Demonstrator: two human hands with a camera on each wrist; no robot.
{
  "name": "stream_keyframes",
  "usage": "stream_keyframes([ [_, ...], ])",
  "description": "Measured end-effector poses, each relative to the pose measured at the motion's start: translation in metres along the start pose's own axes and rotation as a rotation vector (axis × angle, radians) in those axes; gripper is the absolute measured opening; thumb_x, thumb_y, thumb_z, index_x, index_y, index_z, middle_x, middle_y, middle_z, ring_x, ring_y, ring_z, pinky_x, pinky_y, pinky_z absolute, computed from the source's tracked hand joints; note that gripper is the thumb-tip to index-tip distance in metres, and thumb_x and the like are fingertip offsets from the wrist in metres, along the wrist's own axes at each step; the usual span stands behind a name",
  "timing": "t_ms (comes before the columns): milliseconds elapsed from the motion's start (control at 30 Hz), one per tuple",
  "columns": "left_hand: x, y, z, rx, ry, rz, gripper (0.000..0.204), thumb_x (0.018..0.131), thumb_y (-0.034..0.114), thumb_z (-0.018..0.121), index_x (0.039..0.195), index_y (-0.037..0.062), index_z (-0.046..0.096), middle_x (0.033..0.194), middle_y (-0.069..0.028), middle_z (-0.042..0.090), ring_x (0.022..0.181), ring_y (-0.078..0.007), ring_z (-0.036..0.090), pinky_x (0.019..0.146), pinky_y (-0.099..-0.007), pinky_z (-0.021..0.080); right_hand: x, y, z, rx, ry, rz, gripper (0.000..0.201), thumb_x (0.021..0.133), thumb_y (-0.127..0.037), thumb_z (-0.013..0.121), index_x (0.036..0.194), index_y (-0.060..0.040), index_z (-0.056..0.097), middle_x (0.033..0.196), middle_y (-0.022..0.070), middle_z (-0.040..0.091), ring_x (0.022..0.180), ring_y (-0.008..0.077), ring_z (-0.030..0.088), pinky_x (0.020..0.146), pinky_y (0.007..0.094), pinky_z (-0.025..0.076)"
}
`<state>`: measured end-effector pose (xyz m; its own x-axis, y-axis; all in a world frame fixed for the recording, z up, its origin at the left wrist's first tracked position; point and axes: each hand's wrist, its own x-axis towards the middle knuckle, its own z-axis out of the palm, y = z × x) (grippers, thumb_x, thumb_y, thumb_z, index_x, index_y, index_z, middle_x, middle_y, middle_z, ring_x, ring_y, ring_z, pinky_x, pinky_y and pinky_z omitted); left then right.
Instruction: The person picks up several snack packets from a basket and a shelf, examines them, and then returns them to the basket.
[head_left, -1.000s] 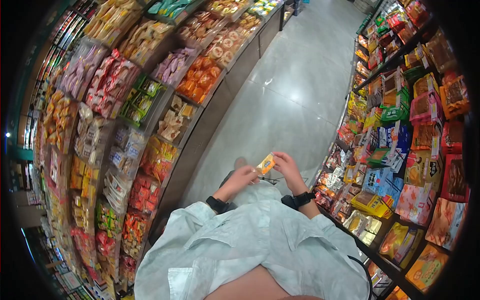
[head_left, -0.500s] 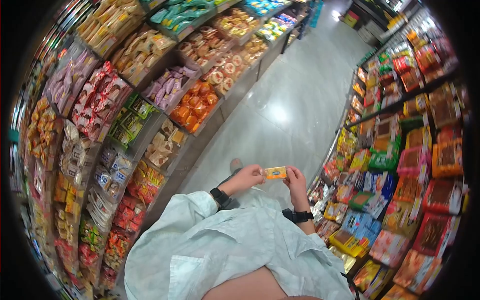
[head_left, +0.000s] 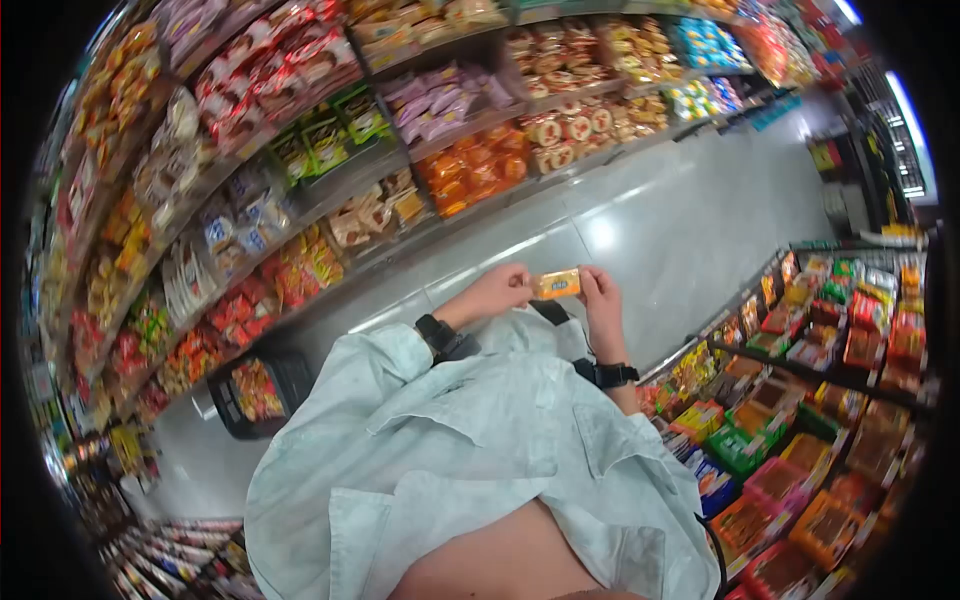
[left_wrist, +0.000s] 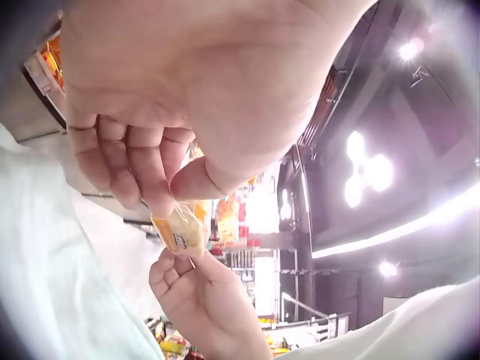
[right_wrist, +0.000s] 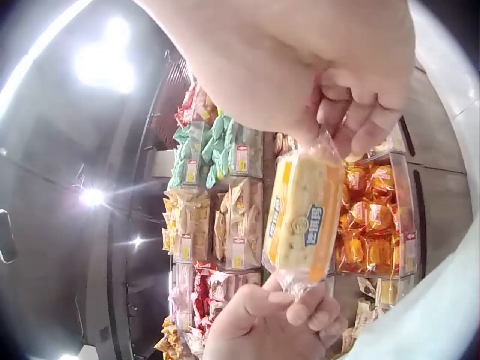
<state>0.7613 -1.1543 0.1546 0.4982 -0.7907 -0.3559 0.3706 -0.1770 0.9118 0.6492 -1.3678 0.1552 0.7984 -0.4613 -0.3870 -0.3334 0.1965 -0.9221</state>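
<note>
Between the two hands is a small wrapped biscuit packet [head_left: 557, 284], clear film with orange sides and a blue label. A pale, dotted biscuit face shows through it in the right wrist view [right_wrist: 304, 217]. My left hand [head_left: 498, 291] pinches one twisted end of the wrapper between thumb and fingers. At the opposite end, my right hand [head_left: 600, 297] pinches the film with its fingertips. The packet hangs level in front of the shirt, stretched between both hands. In the left wrist view, the left fingers partly cover the packet [left_wrist: 180, 231].
Tiered bins of wrapped snacks [head_left: 474, 178] run along the left and front. A lower display of flat, colourful packs [head_left: 790, 440] stands on the right. Grey tiled floor [head_left: 690, 215] lies between. At lower left, a dark basket [head_left: 294, 378] holds a red and yellow bag.
The head view has swung toward the left-hand bins, bringing the basket into sight. The packet went from tilted to nearly level, and both hands keep hold of its ends.
</note>
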Motion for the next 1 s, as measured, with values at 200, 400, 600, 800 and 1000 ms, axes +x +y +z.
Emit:
stream_keyframes([
  [200, -0.01, 0.022, -0.02, -0.124, 0.413, -0.06, 0.016, 0.096, 0.017, 0.063, 0.092, 0.003, 0.056, 0.082, -0.0039, 0.064, 0.074, -0.0105, 0.061, 0.068, -0.0272, 0.05, 0.07, -0.054, 0.031, -0.094, -0.367, 0.148, 0.023, 0.104, -0.022, 0.059, 0.115, -0.0035, 0.065, 0.096, -0.0008, 0.064, 0.086, 0.007, 0.058, 0.077, 0.0238, 0.049],
  [400, -0.033, 0.023, -0.004, -0.224, 0.798, -0.15, 0.021, 0.099, 0.022, 0.061, 0.096, 0.0014, 0.056, 0.085, -0.0055, 0.065, 0.076, -0.0125, 0.062, 0.072, -0.0287, 0.051, 0.114, -0.078, 0.072, -0.251, -0.753, 0.21, 0.021, 0.105, -0.022, 0.057, 0.115, -0.0041, 0.063, 0.097, -0.0011, 0.064, 0.087, 0.0069, 0.057, 0.079, 0.0246, 0.049],
  [600, -0.047, -0.026, 0.045, -0.334, 1.029, -0.127, 0.025, 0.103, 0.025, 0.057, 0.096, 0.0018, 0.054, 0.084, -0.0076, 0.068, 0.078, -0.0148, 0.065, 0.073, -0.0302, 0.052, 0.127, -0.047, 0.098, -0.293, -1.002, 0.347, 0.02, 0.106, -0.021, 0.056, 0.115, -0.0045, 0.062, 0.099, -0.0011, 0.064, 0.089, 0.0076, 0.058, 0.082, 0.0254, 0.049],
  [800, -0.085, -0.034, 0.107, -0.178, 1.151, -0.37, 0.024, 0.103, 0.026, 0.055, 0.097, 0.0023, 0.054, 0.083, -0.0093, 0.069, 0.079, -0.02, 0.067, 0.075, -0.0346, 0.052, 0.1, -0.015, 0.122, -0.395, -1.265, 0.465, 0.019, 0.105, -0.021, 0.057, 0.11, -0.0035, 0.063, 0.095, -0.0008, 0.063, 0.086, 0.0071, 0.057, 0.081, 0.0246, 0.049],
  [1000, -0.099, -0.04, 0.124, -0.127, 1.102, -0.468, 0.026, 0.101, 0.028, 0.056, 0.099, 0.0019, 0.055, 0.084, -0.0139, 0.07, 0.079, -0.0307, 0.069, 0.074, -0.0417, 0.052, 0.083, 0.004, 0.133, -0.537, -1.44, 0.372, 0.016, 0.106, -0.021, 0.055, 0.108, -0.0052, 0.06, 0.097, -0.0007, 0.06, 0.091, 0.0085, 0.057, 0.083, 0.0245, 0.049],
])
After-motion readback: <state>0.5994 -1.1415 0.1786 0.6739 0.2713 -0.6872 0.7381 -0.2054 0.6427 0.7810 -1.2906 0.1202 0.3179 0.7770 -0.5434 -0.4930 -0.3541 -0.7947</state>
